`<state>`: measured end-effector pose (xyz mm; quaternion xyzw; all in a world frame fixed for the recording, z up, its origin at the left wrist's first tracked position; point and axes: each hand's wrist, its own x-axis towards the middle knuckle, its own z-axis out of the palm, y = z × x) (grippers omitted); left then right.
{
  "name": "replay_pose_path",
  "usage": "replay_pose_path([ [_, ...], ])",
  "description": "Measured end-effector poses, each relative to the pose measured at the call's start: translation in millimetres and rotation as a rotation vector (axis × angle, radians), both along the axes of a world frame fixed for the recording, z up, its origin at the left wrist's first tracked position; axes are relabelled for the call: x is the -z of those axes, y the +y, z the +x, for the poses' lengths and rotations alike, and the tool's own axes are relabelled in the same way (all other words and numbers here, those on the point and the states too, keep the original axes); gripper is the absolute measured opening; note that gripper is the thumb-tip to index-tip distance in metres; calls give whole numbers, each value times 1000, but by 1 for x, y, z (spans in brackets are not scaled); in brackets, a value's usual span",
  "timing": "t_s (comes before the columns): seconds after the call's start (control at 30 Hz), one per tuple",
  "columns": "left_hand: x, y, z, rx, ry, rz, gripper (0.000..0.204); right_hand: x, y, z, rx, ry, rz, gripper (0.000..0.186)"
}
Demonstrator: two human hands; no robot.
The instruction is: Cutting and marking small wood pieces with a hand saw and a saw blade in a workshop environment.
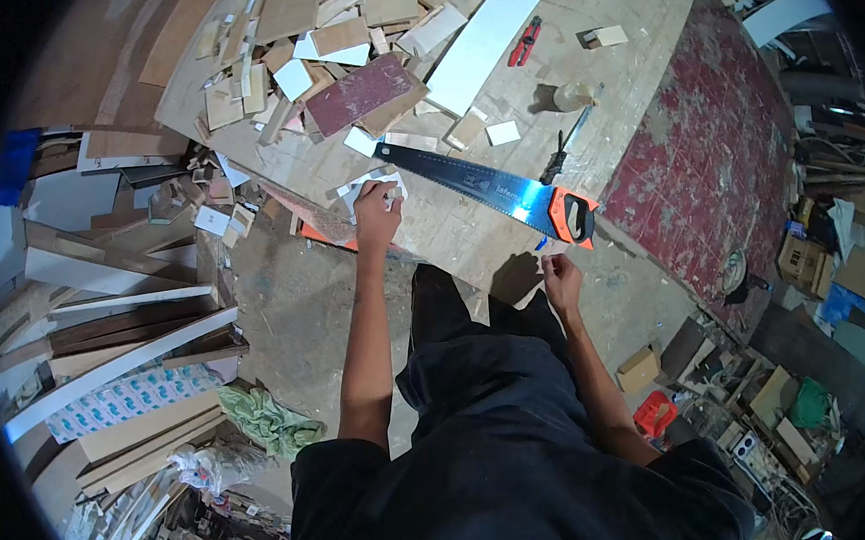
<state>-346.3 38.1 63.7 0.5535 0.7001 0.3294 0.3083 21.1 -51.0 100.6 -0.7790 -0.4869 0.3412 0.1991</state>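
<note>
My left hand [377,214] is over the near left edge of the workbench, its fingers curled and pressed at a small pale block [394,195]. Under and beside these fingers lie white-faced board pieces [347,190], partly hidden by the hand. My right hand [563,280] is held in front of the bench edge with thumb and fingers pinched together. Just beyond its fingertips shows a small blue thing [541,244], too small to name. A handsaw [472,180] with an orange and black handle lies across the bench between both hands, touched by neither.
Wood offcuts [357,93] are heaped at the back left of the workbench [629,90], beside a long white board [491,39]. Red-handled pliers [526,42], a roundish pale container [574,96] and a screwdriver [576,130] lie further right. Stacked boards [129,328] crowd the left floor.
</note>
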Motion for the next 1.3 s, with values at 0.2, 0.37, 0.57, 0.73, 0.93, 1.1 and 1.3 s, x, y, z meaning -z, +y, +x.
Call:
replay_pose_path([
  [0.2,5,2,-4,115,-28,-37,37,-7,10,-8,-63,-40,-55,33],
  [0.37,10,0,-2,123,3,-26,37,-7,20,-8,-6,-7,-51,34],
  [0.57,16,-4,3,114,37,-105,32,-7,20,-13,-62,-2,-66,36],
  [0.73,16,-4,8,74,73,-75,36,-11,29,-17,-104,-5,-104,33],
  [0.93,10,-2,12,14,67,-193,33,-16,32,-22,-160,22,-92,36],
  [1.1,-1,3,14,-29,8,-190,33,-17,32,-20,-179,45,-96,35],
  [1.3,-61,-14,24,-268,-1034,-289,27,-40,43,-31,-171,315,-86,26],
])
